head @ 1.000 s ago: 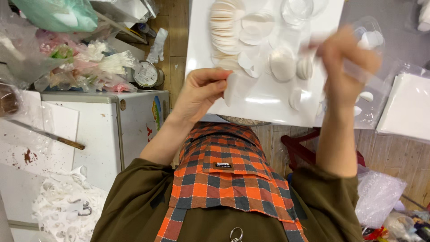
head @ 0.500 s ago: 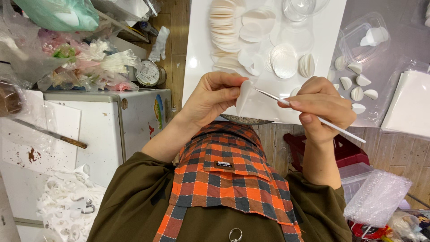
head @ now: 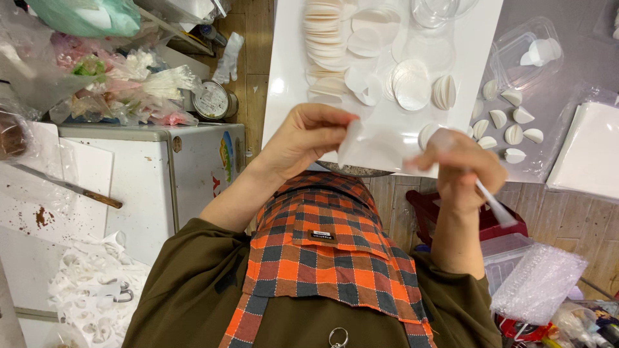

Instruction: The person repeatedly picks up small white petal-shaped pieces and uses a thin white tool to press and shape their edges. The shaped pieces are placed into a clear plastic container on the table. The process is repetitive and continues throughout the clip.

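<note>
Left hand (head: 308, 136) pinches a white paper piece (head: 362, 147) between thumb and fingers, holding it over the near edge of the white board (head: 290, 77). Right hand (head: 461, 166), blurred, is closed around a thin white stick (head: 495, 205) just right of the paper piece. On the board, farther off: stacked paper discs (head: 325, 32) and loose rounds. Folded white wedges (head: 509, 119) lie to the right. Checked apron (head: 325, 251) at centre; white cabinet (head: 155, 174) at left.
</note>
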`<state>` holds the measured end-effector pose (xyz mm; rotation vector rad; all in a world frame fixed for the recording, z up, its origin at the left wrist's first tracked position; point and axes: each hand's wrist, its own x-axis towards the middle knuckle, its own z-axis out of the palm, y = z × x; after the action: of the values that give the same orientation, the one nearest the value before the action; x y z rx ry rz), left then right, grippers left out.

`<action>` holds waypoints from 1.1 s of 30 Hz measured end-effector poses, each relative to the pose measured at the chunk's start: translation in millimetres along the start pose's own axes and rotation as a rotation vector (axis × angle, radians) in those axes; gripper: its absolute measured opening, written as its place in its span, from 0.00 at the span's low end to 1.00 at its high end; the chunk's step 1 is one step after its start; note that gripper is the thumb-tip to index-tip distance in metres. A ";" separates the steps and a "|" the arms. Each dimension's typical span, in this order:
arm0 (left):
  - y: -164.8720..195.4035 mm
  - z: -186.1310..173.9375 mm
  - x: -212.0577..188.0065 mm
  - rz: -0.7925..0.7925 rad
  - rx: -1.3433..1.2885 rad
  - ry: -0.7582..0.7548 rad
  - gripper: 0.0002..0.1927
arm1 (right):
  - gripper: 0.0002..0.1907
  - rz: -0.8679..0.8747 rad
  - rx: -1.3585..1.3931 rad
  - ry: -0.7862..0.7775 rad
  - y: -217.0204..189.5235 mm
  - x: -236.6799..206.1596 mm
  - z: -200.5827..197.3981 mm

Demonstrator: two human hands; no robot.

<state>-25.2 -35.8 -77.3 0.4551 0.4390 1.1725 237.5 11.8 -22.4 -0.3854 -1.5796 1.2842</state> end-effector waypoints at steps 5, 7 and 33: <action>-13.0 16.1 4.3 -0.279 0.067 -0.168 0.11 | 0.15 0.081 -0.407 -0.054 17.1 -29.0 19.2; -13.3 22.6 6.0 -0.312 0.109 -0.199 0.13 | 0.08 0.139 -0.324 -0.029 22.2 -41.6 26.7; 34.4 49.3 28.9 0.181 1.139 0.063 0.03 | 0.08 0.273 -0.417 0.527 32.0 -32.6 53.9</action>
<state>-15.1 -3.1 -20.1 1.4586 1.1375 1.0177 195.6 -29.4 -61.5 -1.1366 -1.3524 0.9301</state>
